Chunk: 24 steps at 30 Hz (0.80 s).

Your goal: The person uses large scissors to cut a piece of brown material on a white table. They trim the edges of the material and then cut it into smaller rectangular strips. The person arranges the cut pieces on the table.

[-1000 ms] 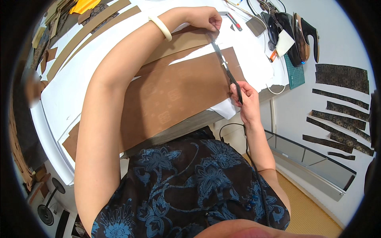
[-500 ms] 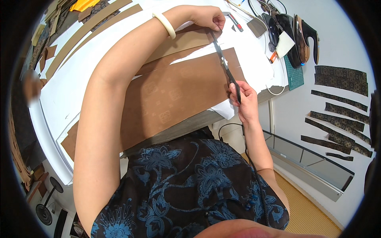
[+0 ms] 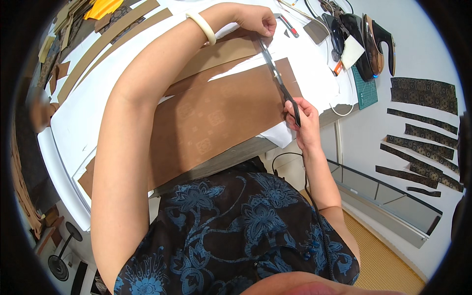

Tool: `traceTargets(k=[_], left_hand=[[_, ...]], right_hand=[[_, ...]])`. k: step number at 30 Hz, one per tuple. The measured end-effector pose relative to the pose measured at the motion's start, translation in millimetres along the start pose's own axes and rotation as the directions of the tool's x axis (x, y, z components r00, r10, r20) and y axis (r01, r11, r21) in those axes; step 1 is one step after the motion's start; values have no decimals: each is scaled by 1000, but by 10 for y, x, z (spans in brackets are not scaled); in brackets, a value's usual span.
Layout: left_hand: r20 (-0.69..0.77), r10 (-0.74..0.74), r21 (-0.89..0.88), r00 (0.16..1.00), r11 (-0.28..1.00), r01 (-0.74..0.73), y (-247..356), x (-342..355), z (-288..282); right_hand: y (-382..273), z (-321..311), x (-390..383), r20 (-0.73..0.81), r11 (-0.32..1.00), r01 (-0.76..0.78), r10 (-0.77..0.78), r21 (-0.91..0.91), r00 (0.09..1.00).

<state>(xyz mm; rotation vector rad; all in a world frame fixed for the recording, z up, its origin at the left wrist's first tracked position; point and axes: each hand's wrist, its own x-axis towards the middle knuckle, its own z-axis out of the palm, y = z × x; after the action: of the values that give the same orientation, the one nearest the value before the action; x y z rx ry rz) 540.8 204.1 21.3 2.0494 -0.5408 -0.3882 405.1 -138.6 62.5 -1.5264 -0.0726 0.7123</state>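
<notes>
Head view, looking straight down: the right hand (image 3: 301, 119) is wrapped around the black handles of a long pair of scissors (image 3: 278, 78), fingers closed through the loops, blades pointing away toward the far side of the white worktable (image 3: 73, 123). The blades lie along the right end of a broad brown patterned sheet (image 3: 216, 118) that is spread flat over white paper, near the table's front edge. Whether the blades are parted or closed I cannot tell from here; they read as one thin line.

The left hand (image 3: 255, 19) reaches right across to the far end of that cut line, fingers curled down and pressing the sheet flat beside the scissor tips, a pale bangle (image 3: 202, 27) on the wrist.

By my reading this is a cut in progress along the right edge of the sheet, trimming it straight. The next stroke would call for the far hand to hold the material taut and clear of the tips while the blades run on in line with the edge.

Off to the right, dark patterned strips (image 3: 423, 123) lie on the grey floor; long brown strips (image 3: 113, 39) sit at the far left of the table.
</notes>
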Motion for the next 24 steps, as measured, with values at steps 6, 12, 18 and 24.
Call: traceTargets(k=[6, 12, 18, 24], left_hand=[[25, 55, 45, 998, 997, -56, 45, 27, -62], [65, 3, 20, 998, 1000, -4, 75, 57, -95], [86, 24, 8, 996, 1000, -25, 70, 68, -104], [125, 2, -63, 992, 998, 6, 169, 50, -115]], right_hand=[[-119, 127, 102, 4, 996, 24, -23, -86, 1000], [-122, 168, 229, 16, 995, 12, -11, -103, 1000], [-112, 192, 272, 18, 993, 24, -22, -116, 1000], [-49, 146, 304, 5, 997, 15, -15, -78, 1000]])
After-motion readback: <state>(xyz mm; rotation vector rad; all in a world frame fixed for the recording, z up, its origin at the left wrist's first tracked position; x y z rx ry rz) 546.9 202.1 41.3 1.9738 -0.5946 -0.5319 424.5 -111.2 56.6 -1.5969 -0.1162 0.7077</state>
